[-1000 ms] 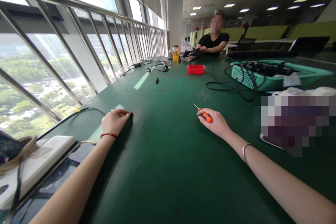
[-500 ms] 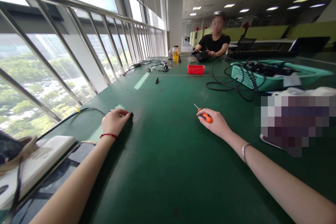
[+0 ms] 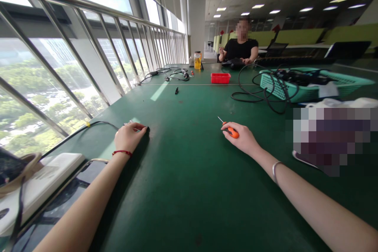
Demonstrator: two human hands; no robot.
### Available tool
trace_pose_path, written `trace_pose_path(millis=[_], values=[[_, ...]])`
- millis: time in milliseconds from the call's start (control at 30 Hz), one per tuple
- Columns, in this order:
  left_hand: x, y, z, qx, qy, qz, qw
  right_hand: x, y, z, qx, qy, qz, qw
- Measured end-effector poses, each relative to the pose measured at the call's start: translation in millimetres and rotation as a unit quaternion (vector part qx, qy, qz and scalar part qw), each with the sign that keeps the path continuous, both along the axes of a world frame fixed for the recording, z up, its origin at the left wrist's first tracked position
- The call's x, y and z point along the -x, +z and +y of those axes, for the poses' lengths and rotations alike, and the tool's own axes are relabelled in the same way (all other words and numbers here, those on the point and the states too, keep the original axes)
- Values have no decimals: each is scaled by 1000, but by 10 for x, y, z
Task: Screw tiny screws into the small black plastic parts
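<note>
My right hand (image 3: 243, 138) is closed around a screwdriver (image 3: 233, 132) with an orange and black handle, its thin metal shaft pointing up and to the left. On the left side of the green table (image 3: 177, 173), my left hand (image 3: 128, 137) pinches a small black piece (image 3: 147, 129) between thumb and fingers. Most of that piece is covered, so its kind cannot be made out. Farther off, in front of my left hand, another small black part (image 3: 176, 91) lies on the table.
Beyond my hands are a red tray (image 3: 220, 78), a yellow-filled jar (image 3: 197, 61) and cables (image 3: 180, 74). A teal basket (image 3: 307, 93) of cables stands right. A white power strip (image 3: 63, 165) lies left, by the railing. A person (image 3: 240, 49) sits at the far end.
The person at the far end has shifted and lifted one hand off the black object there. Both my hands stay in place with what they hold.
</note>
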State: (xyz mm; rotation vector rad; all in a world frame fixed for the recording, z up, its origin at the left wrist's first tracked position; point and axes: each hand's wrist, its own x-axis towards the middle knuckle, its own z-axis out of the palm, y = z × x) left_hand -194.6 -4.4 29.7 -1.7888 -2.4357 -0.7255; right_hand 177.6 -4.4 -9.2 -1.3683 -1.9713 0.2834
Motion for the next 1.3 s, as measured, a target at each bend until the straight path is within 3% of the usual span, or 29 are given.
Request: trace_pose_path(millis=[1300], values=[[16,25,8,9,-12,9,1000,9,5,-12,-12,-6,-7,1000]])
